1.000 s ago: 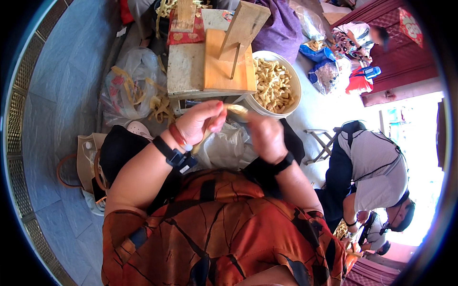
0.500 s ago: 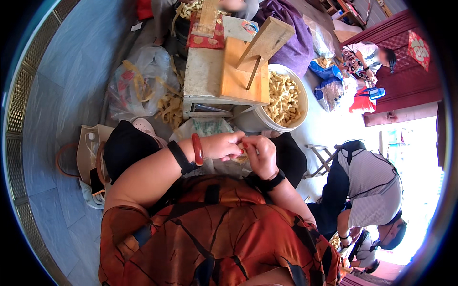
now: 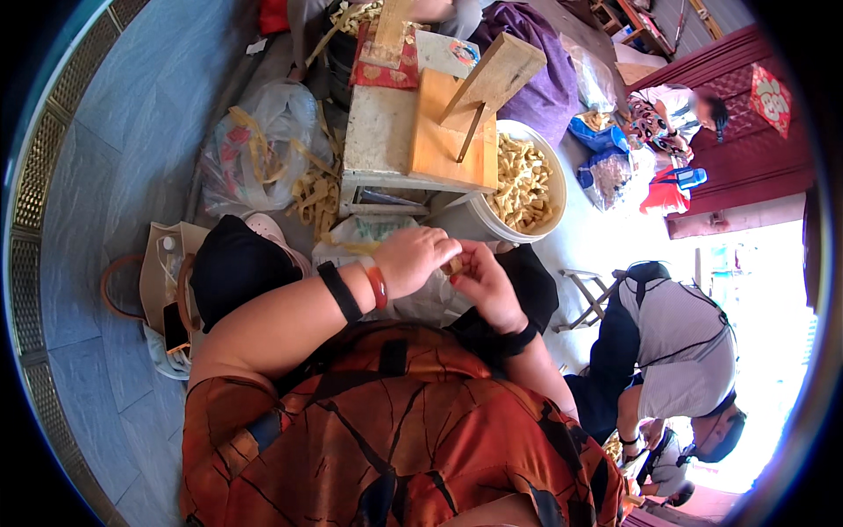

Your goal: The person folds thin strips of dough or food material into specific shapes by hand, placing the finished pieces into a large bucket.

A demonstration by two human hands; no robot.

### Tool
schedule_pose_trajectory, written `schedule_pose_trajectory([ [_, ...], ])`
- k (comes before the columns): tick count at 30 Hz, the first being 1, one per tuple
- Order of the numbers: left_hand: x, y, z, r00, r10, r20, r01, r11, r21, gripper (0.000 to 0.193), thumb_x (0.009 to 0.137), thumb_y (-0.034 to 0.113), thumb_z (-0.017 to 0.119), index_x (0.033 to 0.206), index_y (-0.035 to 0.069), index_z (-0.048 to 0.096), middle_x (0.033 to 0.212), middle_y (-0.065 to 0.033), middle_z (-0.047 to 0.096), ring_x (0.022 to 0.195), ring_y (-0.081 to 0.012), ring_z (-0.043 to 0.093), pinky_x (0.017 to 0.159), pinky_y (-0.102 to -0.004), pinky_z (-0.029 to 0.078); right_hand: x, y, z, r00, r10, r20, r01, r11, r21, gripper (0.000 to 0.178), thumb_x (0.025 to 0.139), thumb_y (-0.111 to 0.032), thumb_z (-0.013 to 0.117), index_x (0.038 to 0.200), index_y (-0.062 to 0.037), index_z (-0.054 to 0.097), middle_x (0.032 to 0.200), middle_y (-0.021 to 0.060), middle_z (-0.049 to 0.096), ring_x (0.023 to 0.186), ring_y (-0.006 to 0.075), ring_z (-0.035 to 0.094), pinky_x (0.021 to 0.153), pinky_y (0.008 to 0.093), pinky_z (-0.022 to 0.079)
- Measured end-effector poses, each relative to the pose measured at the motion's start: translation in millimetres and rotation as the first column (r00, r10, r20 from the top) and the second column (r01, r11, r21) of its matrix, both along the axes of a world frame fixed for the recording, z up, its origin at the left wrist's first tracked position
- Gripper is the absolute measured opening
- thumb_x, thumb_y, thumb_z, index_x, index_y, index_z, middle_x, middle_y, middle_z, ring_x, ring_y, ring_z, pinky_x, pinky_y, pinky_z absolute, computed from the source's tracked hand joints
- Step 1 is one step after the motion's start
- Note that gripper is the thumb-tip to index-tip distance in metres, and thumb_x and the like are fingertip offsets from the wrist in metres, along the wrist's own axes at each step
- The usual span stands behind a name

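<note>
Over my lap, my two hands meet at a small tan strip (image 3: pixel 451 266), which looks like tofu skin being knotted. My left hand (image 3: pixel 413 262) comes to it from the left, fingers bent and partly hidden behind the back of the hand. From the right, my right hand (image 3: pixel 490 290) pinches the strip between thumb and fingers. Below the hands, a whitish plastic bag (image 3: pixel 430 303) lies across my lap. Just beyond stands a white bucket (image 3: pixel 562 189) heaped with similar tan knotted pieces (image 3: pixel 522 180).
Ahead is a worn white table (image 3: pixel 373 140) bearing a wooden board with an upright plank (image 3: pixel 493 79). Loose tan strips (image 3: pixel 316 198) lie beside a clear plastic bag (image 3: pixel 263 149). A beige handbag (image 3: pixel 162 255) sits left. A co-worker (image 3: pixel 685 342) bends over at right, near a folding stool (image 3: pixel 588 299).
My left hand has lifted and turned, its back now facing up more. My right hand has tilted and lowered slightly, showing its thumb. The tan strip stays between them.
</note>
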State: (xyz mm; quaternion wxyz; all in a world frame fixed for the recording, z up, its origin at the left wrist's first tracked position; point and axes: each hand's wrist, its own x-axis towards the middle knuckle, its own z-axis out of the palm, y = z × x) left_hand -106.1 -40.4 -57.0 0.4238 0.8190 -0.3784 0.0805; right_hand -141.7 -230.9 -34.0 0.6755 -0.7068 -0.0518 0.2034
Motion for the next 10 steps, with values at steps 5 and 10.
schedule_pose_trajectory([
  [5, 10.5, -5.1, -33.9, 0.967, 0.026, -0.255, -0.072, 0.982, -0.174, 0.014, 0.084, 0.011, 0.067, 0.095, 0.006, 0.06, 0.088, -0.0069, 0.062, 0.083, -0.0233, 0.062, 0.075, -0.0335, 0.05, -8.3, 20.7, 4.7, 0.843, -0.001, 0.538, 0.28, 0.855, -0.437, 0.039, 0.077, 0.01, 0.06, 0.113, -0.0013, 0.051, 0.09, 0.0085, 0.056, 0.077, 0.0151, 0.058, 0.067, 0.0256, 0.048],
  [10, 7.0, 2.3, -21.7, 0.23, -0.674, -0.702, -0.156, 0.686, -0.711, 0.026, 0.093, 0.014, 0.062, 0.117, 0.004, 0.058, 0.11, -0.0033, 0.062, 0.105, -0.0101, 0.055, 0.1, -0.0263, 0.039, 0.3, 3.5, -4.1, 0.849, -0.066, 0.524, 0.335, 0.834, -0.438, 0.021, 0.081, 0.008, 0.062, 0.095, -0.0042, 0.053, 0.087, 0.0093, 0.061, 0.074, 0.0186, 0.06, 0.068, 0.0263, 0.049],
])
